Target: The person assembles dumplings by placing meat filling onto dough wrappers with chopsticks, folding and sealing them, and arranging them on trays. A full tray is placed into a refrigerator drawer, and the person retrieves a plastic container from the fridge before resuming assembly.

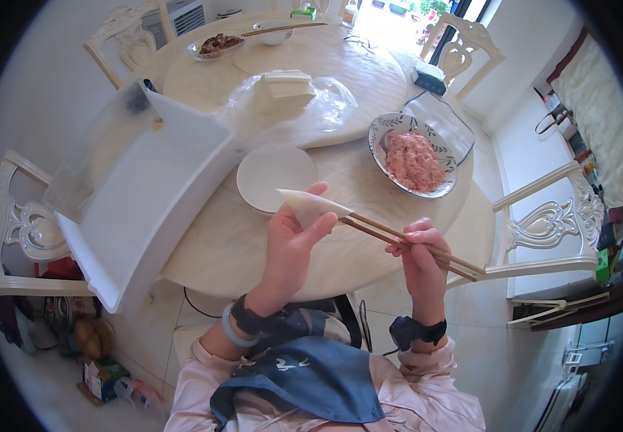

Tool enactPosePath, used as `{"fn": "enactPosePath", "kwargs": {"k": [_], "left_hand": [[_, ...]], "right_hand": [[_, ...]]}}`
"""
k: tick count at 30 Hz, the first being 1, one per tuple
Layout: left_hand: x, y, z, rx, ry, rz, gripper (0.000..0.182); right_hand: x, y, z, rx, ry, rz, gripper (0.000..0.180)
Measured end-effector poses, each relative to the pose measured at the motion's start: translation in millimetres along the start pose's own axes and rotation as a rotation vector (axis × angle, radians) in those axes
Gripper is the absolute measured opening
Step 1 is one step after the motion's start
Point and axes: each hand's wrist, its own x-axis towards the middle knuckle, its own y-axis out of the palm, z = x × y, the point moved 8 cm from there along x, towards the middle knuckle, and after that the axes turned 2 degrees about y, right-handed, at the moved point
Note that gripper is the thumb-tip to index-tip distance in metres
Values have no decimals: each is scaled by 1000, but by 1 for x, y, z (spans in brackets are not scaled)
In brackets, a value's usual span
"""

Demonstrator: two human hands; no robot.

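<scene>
A folded pale dough wrapper (311,204) rests in my left hand (291,237), pinched between thumb and fingers. My right hand (424,245) grips a pair of wooden chopsticks (376,228), whose tips reach the wrapper's right end; whether filling lies inside is hidden. Behind the left hand sits a white plate (276,173), partly covered by that hand. To the right stands a leaf-patterned bowl (379,127) of pink minced meat (414,162). Farther back, a stack of dough wrappers (284,92) lies on a clear plastic bag (335,102).
A large white tray (149,178) takes up the table's left side. On the round table (225,259), a dish of dark food (219,44) and a bowl with chopsticks (273,35) stand at the back. A tissue pack (429,78) and cloth (446,124) lie right. Carved chairs (549,224) surround it.
</scene>
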Motion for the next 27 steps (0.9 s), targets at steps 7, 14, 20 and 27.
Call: {"fn": "enactPosePath", "kwargs": {"k": [7, 14, 20, 27], "left_hand": [[-6, -21, -12, 36, 61, -155, 42], [-23, -66, -36, 218, 65, -172, 40], [-35, -111, -38, 155, 3, -269, 40], [-42, -108, -37, 294, -43, -119, 35]], "right_hand": [[1, 26, 0, -112, 12, 52, 18], [38, 44, 18, -184, -56, 110, 34], [80, 71, 23, -118, 9, 210, 36], [96, 125, 11, -943, -274, 379, 6]]}}
